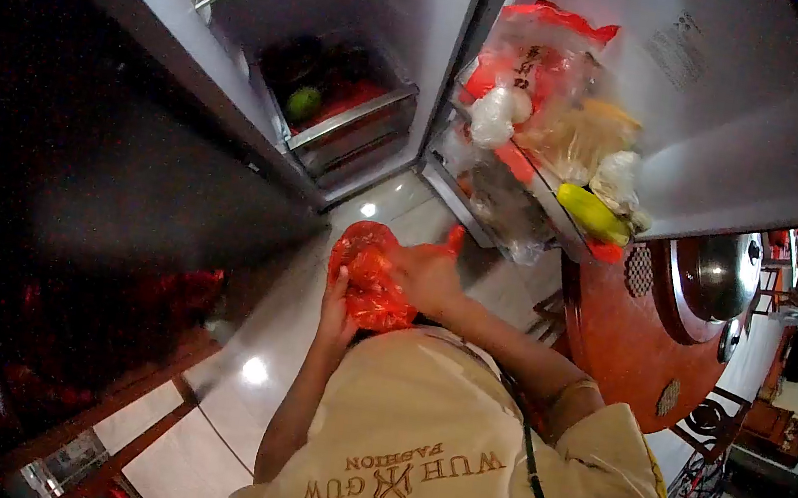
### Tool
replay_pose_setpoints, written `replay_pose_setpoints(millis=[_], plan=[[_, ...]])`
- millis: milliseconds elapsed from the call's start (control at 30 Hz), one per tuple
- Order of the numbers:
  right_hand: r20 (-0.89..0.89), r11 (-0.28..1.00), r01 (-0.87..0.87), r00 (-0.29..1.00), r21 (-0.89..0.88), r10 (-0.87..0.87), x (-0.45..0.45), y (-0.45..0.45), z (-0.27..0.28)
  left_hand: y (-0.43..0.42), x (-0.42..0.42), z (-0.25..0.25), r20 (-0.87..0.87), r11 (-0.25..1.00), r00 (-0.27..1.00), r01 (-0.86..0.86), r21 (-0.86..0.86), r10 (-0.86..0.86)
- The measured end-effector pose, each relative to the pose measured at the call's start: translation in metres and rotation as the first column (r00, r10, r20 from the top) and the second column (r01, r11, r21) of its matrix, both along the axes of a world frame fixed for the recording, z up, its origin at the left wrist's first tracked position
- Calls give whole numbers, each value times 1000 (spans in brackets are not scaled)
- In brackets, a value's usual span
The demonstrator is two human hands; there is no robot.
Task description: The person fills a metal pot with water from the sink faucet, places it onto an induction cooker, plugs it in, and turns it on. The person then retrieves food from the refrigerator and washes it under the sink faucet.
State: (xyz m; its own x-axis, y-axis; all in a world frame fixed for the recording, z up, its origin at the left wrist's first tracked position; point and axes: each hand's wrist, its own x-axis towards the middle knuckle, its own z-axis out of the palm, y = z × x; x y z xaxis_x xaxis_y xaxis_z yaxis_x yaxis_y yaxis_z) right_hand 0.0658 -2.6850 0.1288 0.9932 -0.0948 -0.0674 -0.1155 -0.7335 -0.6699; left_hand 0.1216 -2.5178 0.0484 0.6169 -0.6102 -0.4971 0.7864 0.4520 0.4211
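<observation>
A shiny red plastic bag (371,291) is in front of my chest, between my two hands. My left hand (339,310) is closed around the bag's left side, its thumb lying along the plastic. On the other side, my right hand (427,278) grips the bag from above, with its fingers partly hidden. A strip of red (457,240) shows beyond the right hand. Whatever the bag contains cannot be made out.
An open fridge stands ahead, with a drawer (350,120) holding a green round item (303,103). Its right door shelf (551,204) carries several plastic bags and a yellow-green vegetable (593,214). A round wooden table (627,355) with a lidded pot (718,276) is at right.
</observation>
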Motion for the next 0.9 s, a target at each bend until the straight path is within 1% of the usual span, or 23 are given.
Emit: replay_pose_setpoints(millis=[33,67,100,133,200,233,267,333,367,400,433,467,500,533,567,600,633,700,767,800,833,867,900], plan=[[43,985,169,985,-44,-167,4,-9,3,-1,-1,-2,-1,1000,1000,-7,2,7],[42,986,164,986,-41,-162,10,-19,9,-2,-1,-4,-1,998,1000,19,65,-19],[150,973,169,978,-157,-145,18,-31,22,-2,0,-5,-1,991,999,46,128,-46],[254,945,184,960,-271,-115,24,-38,32,-6,3,1,0,991,999,43,129,-44],[286,918,226,949,-327,-132,31,-41,43,-12,4,12,76,990,994,73,123,-83],[319,885,269,936,-381,-148,33,-41,48,-12,4,-4,73,990,994,68,121,-77],[316,885,262,938,-384,-141,33,-40,55,-11,4,-31,-15,981,999,35,189,-32],[441,927,272,887,-260,-136,34,-39,68,-11,8,-39,-101,967,995,3,254,23],[440,928,264,889,-263,-128,32,-39,73,-8,9,-42,-103,992,995,9,129,4],[462,952,263,871,-154,-166,26,-39,76,-5,12,-40,-101,1000,995,14,2,-14],[478,965,258,853,-43,-207,20,-38,78,-2,13,-51,-104,1000,995,8,-1,-8],[477,967,252,856,-47,-200,13,-38,79,2,13,-67,-191,997,981,-30,-73,16],[418,980,184,886,75,-198,6,-37,79,1,15,-69,-277,987,960,-75,-142,33],[359,973,121,914,199,-187,3,-36,79,0,16,-72,-278,986,960,-81,-147,38],[359,974,116,916,195,-181,4,-33,76,-2,17,-74,-313,972,949,-108,-207,39],[320,986,45,943,162,-95,7,-28,68,-3,19,-71,-346,954,937,-136,-266,37],[278,991,-26,961,132,-12,10,-24,59,-3,21,-66,-346,953,937,-137,-269,37],[273,996,-30,962,79,8,17,-17,29,-3,23,-54,-358,970,932,-38,-242,-53],[268,999,-32,963,28,24,25,-10,25,-5,26,-35,-351,973,935,-22,-229,-61],[-139,993,-8,990,-116,-8,32,-7,34,-7,29,-24,-341,977,937,-6,-214,-69],[-513,966,-43,853,-257,-99,37,-5,39,-7,30,-10,-339,976,938,-7,-216,-69],[-509,965,-42,855,-261,-100,37,-5,37,-8,32,4,-311,985,948,12,-175,-67],[-323,974,219,927,52,-191,34,-5,26,-8,34,11,-283,991,957,30,-133,-67]])
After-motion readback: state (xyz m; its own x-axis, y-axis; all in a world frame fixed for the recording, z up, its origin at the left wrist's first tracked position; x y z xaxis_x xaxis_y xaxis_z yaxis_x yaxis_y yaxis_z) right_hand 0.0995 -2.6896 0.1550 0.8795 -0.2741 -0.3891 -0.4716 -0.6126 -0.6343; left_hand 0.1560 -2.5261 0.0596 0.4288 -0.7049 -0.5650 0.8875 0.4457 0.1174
